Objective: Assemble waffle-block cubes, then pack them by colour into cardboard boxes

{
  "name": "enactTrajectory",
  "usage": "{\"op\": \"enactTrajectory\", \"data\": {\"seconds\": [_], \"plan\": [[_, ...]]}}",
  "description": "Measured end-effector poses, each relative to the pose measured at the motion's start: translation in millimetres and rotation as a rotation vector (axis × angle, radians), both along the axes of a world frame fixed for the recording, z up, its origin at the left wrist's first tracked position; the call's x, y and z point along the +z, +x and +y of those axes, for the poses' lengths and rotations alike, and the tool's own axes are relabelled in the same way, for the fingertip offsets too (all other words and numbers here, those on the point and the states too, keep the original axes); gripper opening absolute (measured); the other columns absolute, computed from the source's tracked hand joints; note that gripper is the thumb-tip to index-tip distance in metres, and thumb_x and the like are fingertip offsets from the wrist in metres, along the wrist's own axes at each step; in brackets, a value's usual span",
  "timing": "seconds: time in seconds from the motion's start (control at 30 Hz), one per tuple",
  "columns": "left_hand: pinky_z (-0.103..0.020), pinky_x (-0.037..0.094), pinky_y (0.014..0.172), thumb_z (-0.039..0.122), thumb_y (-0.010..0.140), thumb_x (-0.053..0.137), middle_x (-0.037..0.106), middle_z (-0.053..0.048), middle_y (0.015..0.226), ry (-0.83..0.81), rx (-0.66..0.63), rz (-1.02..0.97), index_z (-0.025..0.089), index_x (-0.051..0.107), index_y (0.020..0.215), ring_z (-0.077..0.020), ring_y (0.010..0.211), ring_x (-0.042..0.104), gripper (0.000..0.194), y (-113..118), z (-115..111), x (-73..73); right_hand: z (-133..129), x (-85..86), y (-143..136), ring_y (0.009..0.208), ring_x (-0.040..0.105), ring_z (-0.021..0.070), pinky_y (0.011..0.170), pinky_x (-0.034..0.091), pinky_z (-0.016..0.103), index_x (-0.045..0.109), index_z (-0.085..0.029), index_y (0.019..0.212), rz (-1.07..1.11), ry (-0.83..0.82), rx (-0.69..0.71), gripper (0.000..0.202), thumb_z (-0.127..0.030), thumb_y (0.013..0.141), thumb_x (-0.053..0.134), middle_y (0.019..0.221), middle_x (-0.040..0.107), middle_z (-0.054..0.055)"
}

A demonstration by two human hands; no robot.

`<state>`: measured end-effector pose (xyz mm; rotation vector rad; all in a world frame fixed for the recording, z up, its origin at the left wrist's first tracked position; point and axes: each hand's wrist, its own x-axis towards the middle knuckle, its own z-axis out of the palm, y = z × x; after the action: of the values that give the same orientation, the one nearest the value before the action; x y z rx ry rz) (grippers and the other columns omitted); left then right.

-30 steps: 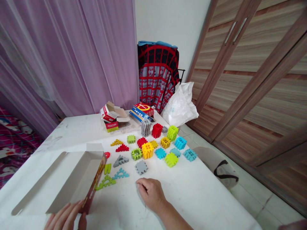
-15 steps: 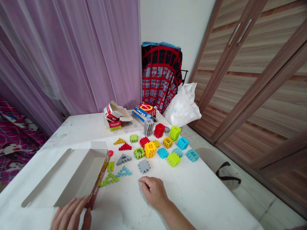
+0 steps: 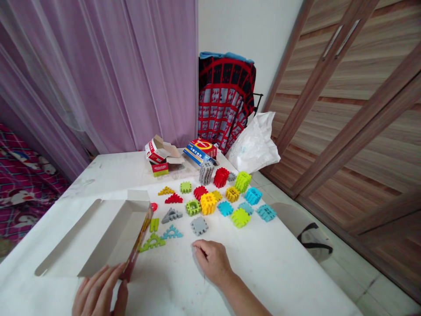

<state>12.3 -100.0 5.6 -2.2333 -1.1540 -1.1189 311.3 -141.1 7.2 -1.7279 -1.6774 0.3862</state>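
- In the head view, the open cardboard box (image 3: 112,232) lies on the white table (image 3: 272,267) to your left, straight ahead of your left hand (image 3: 102,290), which is clearly the nearer one.
- Its long axis runs away from you, slanting rightward toward the far end. The open side faces up, the wide lid flap (image 3: 74,235) spreads to the left, and the printed side wall (image 3: 140,241) faces the loose pieces.
- Your left fingers lie over the box's near end, touching its near right corner, with the thumb set apart. You cannot tell from here whether they pinch the card.
- Your right hand (image 3: 215,261) is narrow, curled into a loose fist on the table, with nothing visible in it.
- Just beyond your right fingertips, slightly left, lies the grey square tile (image 3: 199,225); flat and near-square, it shows no clear long axis.
- Between your hands, the green triangular piece (image 3: 153,242) lies just beside the box's printed wall, and the light-blue triangular piece (image 3: 171,231) is near it. Both peaks point away from you; their long bases run roughly left to right.
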Motion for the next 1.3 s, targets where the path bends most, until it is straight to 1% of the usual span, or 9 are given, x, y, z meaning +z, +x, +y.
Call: {"op": "enactTrajectory", "data": {"seconds": [0.27, 0.5, 0.67, 1.03, 1.3], "plan": [[-0.05, 0.038, 0.106, 0.02, 0.086, 0.056, 0.068, -0.012, 0.103, 0.009, -0.002, 0.03, 0.022, 0.048, 0.137, -0.0286, 0.099, 0.061, 0.052, 3.1, -0.2, 5.1, 0.0, -3.7, 1.0, 0.071, 0.07, 0.0157, 0.066, 0.042, 0.022, 0.074, -0.023, 0.088, -0.026, 0.003, -0.005, 0.027, -0.024, 0.089, 0.046, 0.076, 0.076, 0.002], [-0.05, 0.038, 0.105, 0.02, 0.087, 0.053, 0.067, -0.013, 0.101, 0.028, -0.003, 0.044, 0.02, 0.049, 0.134, -0.0296, 0.099, 0.06, 0.047, 3.7, -0.3, 7.0, 0.2, -7.7, 1.2, 0.071, 0.069, 0.0151, 0.067, 0.042, 0.022, 0.074, -0.024, 0.088, -0.011, 0.004, -0.007, 0.027, -0.024, 0.088, 0.047, 0.078, 0.076, 0.002], [-0.049, 0.038, 0.106, 0.023, 0.087, 0.053, 0.067, -0.012, 0.102, -0.002, -0.004, 0.041, 0.021, 0.05, 0.133, -0.0287, 0.1, 0.06, 0.046, 2.8, -0.4, 6.4, 0.8, -6.7, 0.9, 0.071, 0.069, 0.0146, 0.067, 0.042, 0.021, 0.074, -0.024, 0.089, -0.008, 0.005, -0.008, 0.026, -0.024, 0.088, 0.047, 0.078, 0.076, 0.002], [-0.049, 0.038, 0.105, 0.021, 0.087, 0.053, 0.067, -0.012, 0.102, 0.001, -0.009, 0.025, 0.022, 0.049, 0.135, -0.0283, 0.099, 0.06, 0.049, 3.7, -0.3, 7.3, -0.1, -7.1, 0.8, 0.073, 0.07, 0.0154, 0.068, 0.043, 0.021, 0.074, -0.025, 0.089, -0.007, 0.017, -0.009, 0.028, -0.024, 0.088, 0.046, 0.079, 0.076, 0.001], [-0.049, 0.036, 0.108, 0.023, 0.087, 0.053, 0.067, -0.012, 0.105, -0.026, -0.002, 0.011, 0.022, 0.053, 0.129, -0.0277, 0.103, 0.06, 0.042, 1.8, -1.5, 2.9, -0.1, -4.2, 1.1, 0.073, 0.07, 0.0154, 0.068, 0.043, 0.021, 0.074, -0.024, 0.09, -0.012, -0.003, -0.001, 0.027, -0.025, 0.089, 0.047, 0.08, 0.076, 0.002]]}}
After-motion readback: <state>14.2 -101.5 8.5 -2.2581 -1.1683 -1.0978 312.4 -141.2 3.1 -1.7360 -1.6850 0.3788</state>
